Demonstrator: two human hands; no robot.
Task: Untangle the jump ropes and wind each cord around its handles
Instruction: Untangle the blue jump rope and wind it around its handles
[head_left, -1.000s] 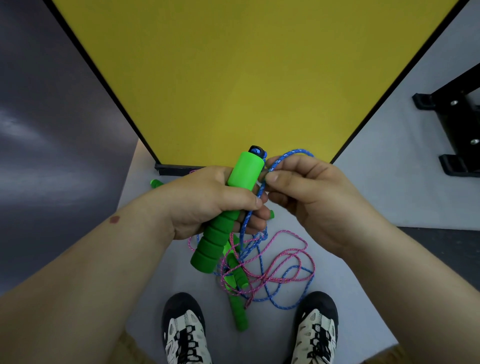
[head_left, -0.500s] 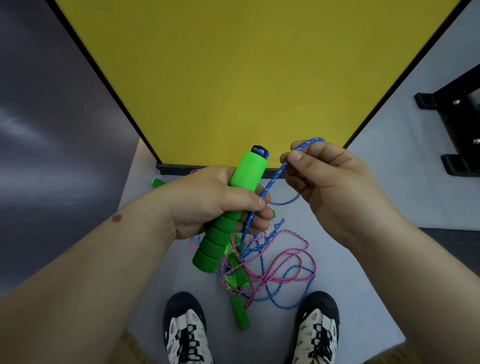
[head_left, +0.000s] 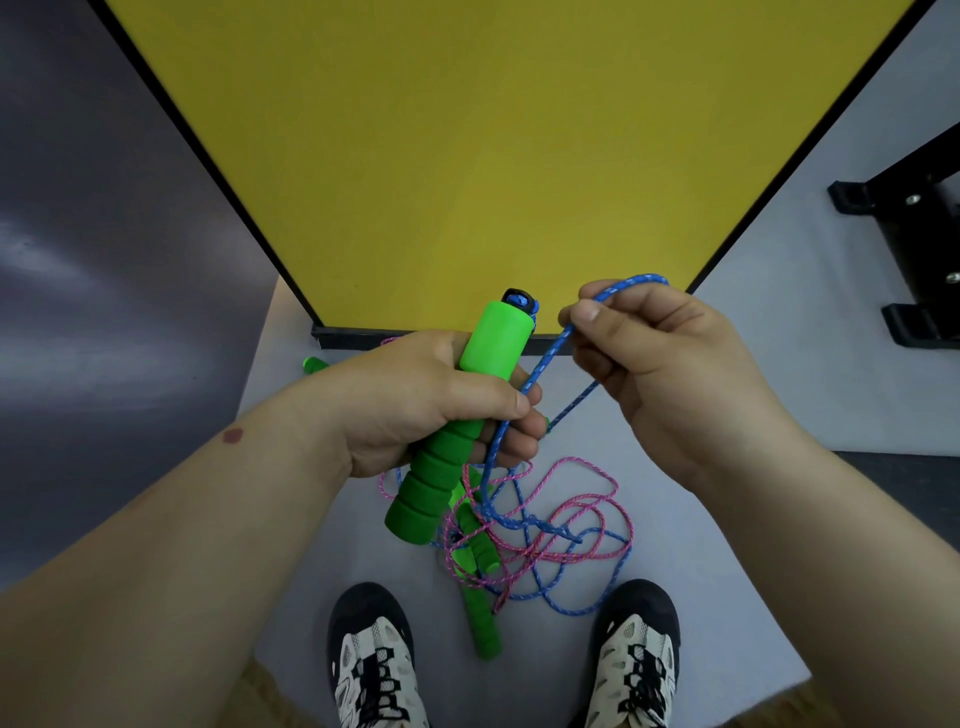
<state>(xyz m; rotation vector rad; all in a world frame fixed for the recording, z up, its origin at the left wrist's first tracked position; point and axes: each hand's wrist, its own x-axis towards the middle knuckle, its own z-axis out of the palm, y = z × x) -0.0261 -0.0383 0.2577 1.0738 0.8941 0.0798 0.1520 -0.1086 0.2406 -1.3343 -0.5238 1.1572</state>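
Blue cord runs taut from the green handle, which the left hand grips with curled fingers, up to the right hand, pinching a loop. Below (near the shoes), pink cord lies tangled on the floor.

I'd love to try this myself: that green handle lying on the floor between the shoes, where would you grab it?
Probably the near end of the floor handle, reached from above by the shoes. That end lies bare on the floor, while its far end sits under the pink cord and blue cord tangle.
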